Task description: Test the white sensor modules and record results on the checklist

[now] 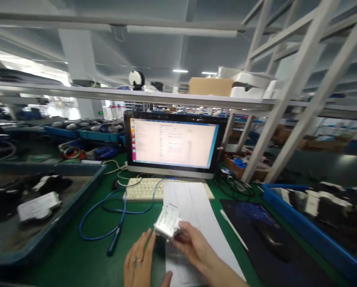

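A small silvery-white boxy device [167,221] is tilted above the bench, its face toward me; its exact kind is unclear. My right hand [192,245] pinches its right side between thumb and fingers. At the lower left of the device, my left hand [141,259] has its fingers stretched out and the thumb apart, fingertips close to the device's edge; whether they touch it I cannot tell. Beneath the hands lies a long sheet of printed paper [193,203], which partly covers the cream keyboard [145,190].
A monitor [174,143] stands behind the keyboard. A blue cable [85,238] loops across the green bench. Left is a bin [61,227] of parts; right, a blue bin [310,235]. A white pen [233,229] lies beside a mouse [272,241] on a dark mat.
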Motion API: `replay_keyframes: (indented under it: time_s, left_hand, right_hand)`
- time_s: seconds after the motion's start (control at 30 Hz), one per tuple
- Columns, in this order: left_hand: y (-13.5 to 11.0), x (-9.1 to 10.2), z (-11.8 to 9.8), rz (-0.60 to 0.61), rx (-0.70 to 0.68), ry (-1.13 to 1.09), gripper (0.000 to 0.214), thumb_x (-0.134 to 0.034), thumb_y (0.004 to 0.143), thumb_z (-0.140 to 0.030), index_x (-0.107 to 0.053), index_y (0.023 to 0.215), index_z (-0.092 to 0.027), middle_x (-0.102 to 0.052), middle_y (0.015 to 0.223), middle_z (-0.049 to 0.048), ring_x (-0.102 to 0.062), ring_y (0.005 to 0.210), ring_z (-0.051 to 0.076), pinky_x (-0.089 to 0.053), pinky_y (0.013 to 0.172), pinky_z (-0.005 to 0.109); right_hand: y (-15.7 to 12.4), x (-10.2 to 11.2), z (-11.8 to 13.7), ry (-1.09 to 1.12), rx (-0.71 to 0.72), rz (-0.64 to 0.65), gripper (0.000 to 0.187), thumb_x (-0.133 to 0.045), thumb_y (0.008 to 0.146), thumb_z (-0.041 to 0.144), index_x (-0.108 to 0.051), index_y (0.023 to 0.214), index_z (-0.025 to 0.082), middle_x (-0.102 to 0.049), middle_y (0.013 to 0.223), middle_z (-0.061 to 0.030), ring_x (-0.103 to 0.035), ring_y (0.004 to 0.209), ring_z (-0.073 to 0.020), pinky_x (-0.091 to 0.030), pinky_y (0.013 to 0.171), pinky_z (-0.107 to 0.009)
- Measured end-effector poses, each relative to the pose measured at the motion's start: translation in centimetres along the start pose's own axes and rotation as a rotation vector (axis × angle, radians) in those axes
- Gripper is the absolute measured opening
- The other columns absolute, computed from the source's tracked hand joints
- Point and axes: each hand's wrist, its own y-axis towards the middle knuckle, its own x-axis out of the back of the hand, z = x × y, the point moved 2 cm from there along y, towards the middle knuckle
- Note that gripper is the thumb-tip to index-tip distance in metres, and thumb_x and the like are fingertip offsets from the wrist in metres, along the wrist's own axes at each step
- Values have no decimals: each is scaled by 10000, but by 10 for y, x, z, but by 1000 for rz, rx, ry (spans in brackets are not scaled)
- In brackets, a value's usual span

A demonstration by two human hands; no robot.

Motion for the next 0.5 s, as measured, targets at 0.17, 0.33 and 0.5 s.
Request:
replay_keyframes:
  time_s: [0.17, 0.33, 0.5]
  left_hand:
    - [0, -3, 33, -21, 252, -1, 800, -584, 773, -298, -185, 1453, -155, -512, 1315, 201, -532, 1183, 344, -495, 883, 488]
    - [18, 6, 53, 77, 409, -73, 800, -629, 720, -254, -237, 1414, -176, -518, 1283, 174, -525, 1176, 330, -456, 933, 498]
    - [30, 10, 50, 136, 422, -78, 771, -667, 653, -213, -361, 1361, -222, -524, 1273, 117, -507, 1169, 323, -407, 980, 499]
  right_hand:
    - [26, -51, -54, 33, -82, 15, 479, -873, 430, 401, -677, 781, 139, -730, 811, -66, -664, 754, -172, -545, 719, -281]
    - [22, -50, -62, -251, -163, 185, 496, -871, 477, 381, -683, 854, 117, -717, 808, -70, -665, 751, -166, -524, 737, -266]
    - [22, -18, -44, -430, 82, 44, 644, -799, 597, 439, -610, 1161, 193, -603, 1249, -117, -573, 1131, -264, -459, 969, -391]
